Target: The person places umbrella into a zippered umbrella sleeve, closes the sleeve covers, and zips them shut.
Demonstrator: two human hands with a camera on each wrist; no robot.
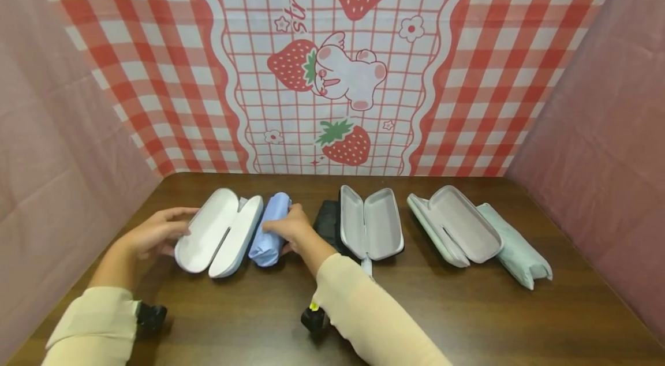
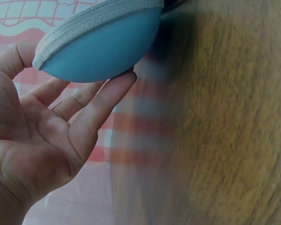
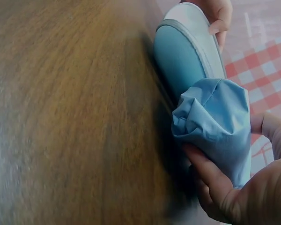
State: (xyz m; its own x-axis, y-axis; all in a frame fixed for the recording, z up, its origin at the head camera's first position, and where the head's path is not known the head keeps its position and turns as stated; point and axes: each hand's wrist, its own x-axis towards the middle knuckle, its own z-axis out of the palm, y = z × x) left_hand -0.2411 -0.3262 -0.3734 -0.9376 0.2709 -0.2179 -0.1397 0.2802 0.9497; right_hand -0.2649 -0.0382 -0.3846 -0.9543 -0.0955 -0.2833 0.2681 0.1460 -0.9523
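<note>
A light-blue hard zip case [image 1: 206, 228] with a white lining lies open on the left of the table. My left hand [image 1: 152, 232] holds its left side, fingers under the blue shell [image 2: 105, 49] and thumb at the rim. Just right of this case is a folded light-blue umbrella [image 1: 277, 208]. My right hand [image 1: 296, 226] grips it from the right, thumb on top and fingers round the far side. The umbrella's near end shows gathered, creased fabric [image 3: 213, 115], close beside the case.
An open grey-lined case [image 1: 383, 221] stands mid-table, with a folded black umbrella [image 1: 327, 221] at its left. Farther right, an open pale-green case [image 1: 464, 224] lies against a folded pale-green umbrella [image 1: 516, 247]. A strawberry-print cloth [image 1: 332, 94] hangs behind the wooden table [image 1: 467, 314].
</note>
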